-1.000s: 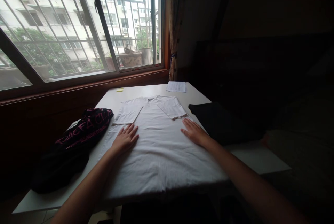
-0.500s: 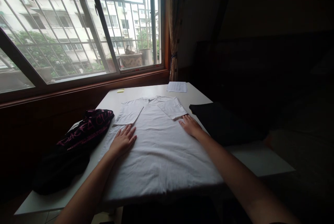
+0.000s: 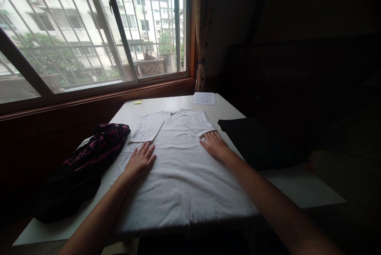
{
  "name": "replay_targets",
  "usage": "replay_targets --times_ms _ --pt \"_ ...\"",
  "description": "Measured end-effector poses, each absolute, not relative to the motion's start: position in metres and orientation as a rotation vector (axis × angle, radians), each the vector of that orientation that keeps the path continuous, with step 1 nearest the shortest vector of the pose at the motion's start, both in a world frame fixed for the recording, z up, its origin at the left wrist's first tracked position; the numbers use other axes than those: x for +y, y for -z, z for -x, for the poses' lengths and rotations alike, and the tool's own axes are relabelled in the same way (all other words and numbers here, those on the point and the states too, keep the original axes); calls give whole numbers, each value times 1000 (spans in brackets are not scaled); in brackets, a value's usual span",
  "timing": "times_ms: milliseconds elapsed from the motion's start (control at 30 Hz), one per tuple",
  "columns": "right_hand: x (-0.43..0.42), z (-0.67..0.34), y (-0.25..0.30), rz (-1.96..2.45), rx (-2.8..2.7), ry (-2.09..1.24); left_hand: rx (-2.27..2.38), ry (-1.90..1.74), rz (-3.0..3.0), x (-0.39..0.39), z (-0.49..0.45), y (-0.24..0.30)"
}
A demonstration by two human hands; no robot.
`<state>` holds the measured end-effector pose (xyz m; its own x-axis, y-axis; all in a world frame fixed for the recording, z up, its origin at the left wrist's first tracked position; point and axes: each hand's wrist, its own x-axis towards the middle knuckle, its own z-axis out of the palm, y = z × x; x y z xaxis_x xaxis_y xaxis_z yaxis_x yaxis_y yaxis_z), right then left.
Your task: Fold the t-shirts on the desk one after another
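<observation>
A white T-shirt (image 3: 172,171) lies spread on the white table, collar toward the far end, both sleeves folded inward over its chest. Wrinkles run across its lower part, and its hem reaches the near table edge. My left hand (image 3: 140,160) rests flat on the shirt's left side, fingers apart, just below the left sleeve (image 3: 148,127). On the other side my right hand (image 3: 214,144) lies with its fingers stretched out at the lower edge of the right sleeve (image 3: 199,123). Neither hand grips the cloth.
Black clothing with pink lettering (image 3: 86,167) is heaped at the table's left edge. A dark folded cloth (image 3: 258,142) lies to the right. Papers (image 3: 204,98) and yellow sticky notes (image 3: 138,102) sit at the far end of the white table (image 3: 166,102), near the window.
My right hand has shifted slightly left on the shirt, closer under the right sleeve's edge. My left hand stays in place. The view has turned very slightly.
</observation>
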<state>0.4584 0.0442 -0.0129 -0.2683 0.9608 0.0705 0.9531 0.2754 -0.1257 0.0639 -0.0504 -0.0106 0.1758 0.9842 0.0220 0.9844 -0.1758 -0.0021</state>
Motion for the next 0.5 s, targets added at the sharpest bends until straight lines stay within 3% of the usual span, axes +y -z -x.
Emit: replay_targets --times_ms 500 --pt "43 -473 22 1892 -2377 -166 -2065 64 2339 -71 -69 18"
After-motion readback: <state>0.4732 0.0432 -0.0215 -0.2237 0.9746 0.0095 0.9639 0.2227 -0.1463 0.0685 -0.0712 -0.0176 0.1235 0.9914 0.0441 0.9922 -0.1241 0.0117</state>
